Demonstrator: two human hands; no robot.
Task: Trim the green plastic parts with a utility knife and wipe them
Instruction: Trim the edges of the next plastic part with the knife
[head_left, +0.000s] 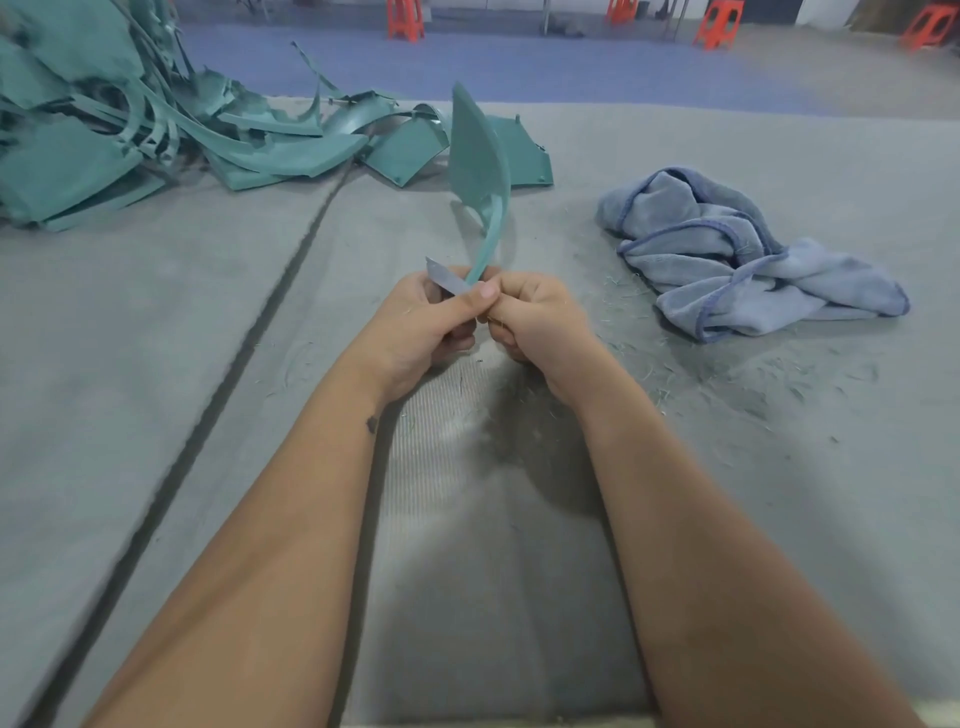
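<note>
My left grip clenches the knife blade, my right grip pinches the green part — best shave shallow, blade angled away from my fingers.

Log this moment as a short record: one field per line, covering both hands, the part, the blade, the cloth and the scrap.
left hand: grips the blade
blade: grey, bare, sticks out up-left from the fist, lies against the part's stem
right hand: pinches the part's thin lower end
part: green, curved, held upright above the table
cloth: blue, crumpled, on the table to the right, untouched
scrap pile: green offcuts and strips, far left
table: grey covering, fine shavings near the hands
stage: trimming, wipe not yet done
</note>
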